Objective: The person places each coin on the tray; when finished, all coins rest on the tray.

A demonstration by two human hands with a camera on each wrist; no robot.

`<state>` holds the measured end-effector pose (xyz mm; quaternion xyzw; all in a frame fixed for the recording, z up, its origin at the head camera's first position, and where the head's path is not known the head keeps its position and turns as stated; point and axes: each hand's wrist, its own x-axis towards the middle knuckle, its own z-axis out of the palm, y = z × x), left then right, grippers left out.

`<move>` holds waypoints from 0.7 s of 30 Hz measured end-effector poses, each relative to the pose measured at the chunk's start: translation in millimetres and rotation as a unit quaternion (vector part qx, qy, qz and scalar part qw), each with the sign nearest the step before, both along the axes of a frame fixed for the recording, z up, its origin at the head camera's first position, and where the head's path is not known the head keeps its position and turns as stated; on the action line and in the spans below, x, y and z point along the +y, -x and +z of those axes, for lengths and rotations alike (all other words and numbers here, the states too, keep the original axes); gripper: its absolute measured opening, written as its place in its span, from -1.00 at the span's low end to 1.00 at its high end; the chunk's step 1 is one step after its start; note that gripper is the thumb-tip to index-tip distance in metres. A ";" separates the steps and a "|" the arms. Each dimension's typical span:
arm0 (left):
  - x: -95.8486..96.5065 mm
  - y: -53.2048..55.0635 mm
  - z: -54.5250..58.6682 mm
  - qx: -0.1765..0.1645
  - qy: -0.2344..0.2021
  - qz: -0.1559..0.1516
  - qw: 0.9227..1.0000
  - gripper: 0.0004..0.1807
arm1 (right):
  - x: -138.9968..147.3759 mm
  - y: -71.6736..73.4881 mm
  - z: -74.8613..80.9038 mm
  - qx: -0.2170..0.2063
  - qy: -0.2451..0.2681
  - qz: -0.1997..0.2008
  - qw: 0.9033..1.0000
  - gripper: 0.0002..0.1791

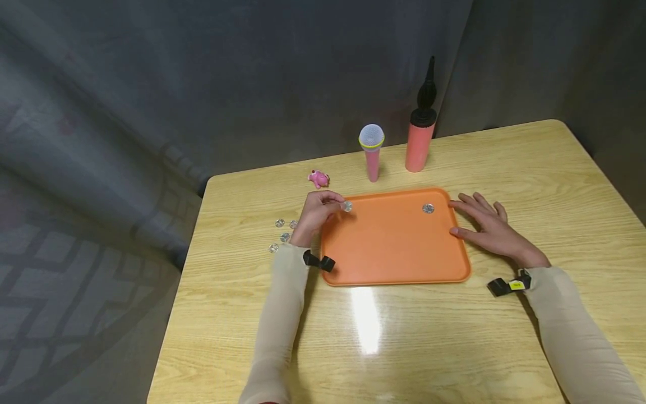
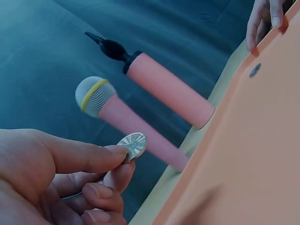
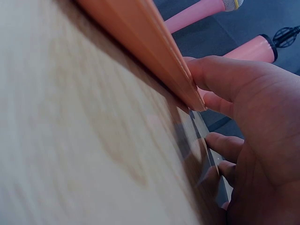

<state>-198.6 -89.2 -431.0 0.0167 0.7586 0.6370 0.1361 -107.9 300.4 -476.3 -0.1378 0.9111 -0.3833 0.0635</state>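
Near the frame's centre, a coin (image 1: 347,206) is pinched by the left hand (image 1: 315,215); right of centre, an orange tray (image 1: 393,247) is touched by the spread right hand (image 1: 487,227).

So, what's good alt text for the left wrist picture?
A left hand pinches a silvery coin. Beyond it are a pink microphone, a black-topped pink cylinder, and an orange tray bearing another coin, the right hand at its edge.
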 end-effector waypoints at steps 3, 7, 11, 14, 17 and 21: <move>10.1 2.1 -2.3 -0.007 -0.007 0.000 1.000 -0.84 | 0.2 -0.3 0.2 0.000 0.001 -0.001 1.000 -0.24; 22.5 4.8 -6.4 -0.009 -0.008 -0.007 1.000 -0.84 | 0.4 -0.6 -0.2 0.002 0.000 0.001 1.000 -0.24; 35.5 6.3 -9.9 -0.007 -0.009 -0.022 1.000 -0.85 | 0.4 -0.8 -0.2 -0.001 0.001 -0.001 1.000 -0.24; 45.3 6.2 -10.7 -0.009 0.003 -0.034 0.999 -0.86 | 0.2 -1.4 0.3 0.001 0.003 0.002 1.000 -0.24; 54.9 6.2 -11.2 -0.015 0.019 -0.043 0.999 -0.88 | 0.1 -1.8 0.2 0.006 0.005 0.006 1.000 -0.25; 66.2 6.6 -13.7 -0.019 0.022 -0.054 0.998 -0.88 | 0.2 -2.1 -0.4 0.013 0.006 0.008 1.000 -0.25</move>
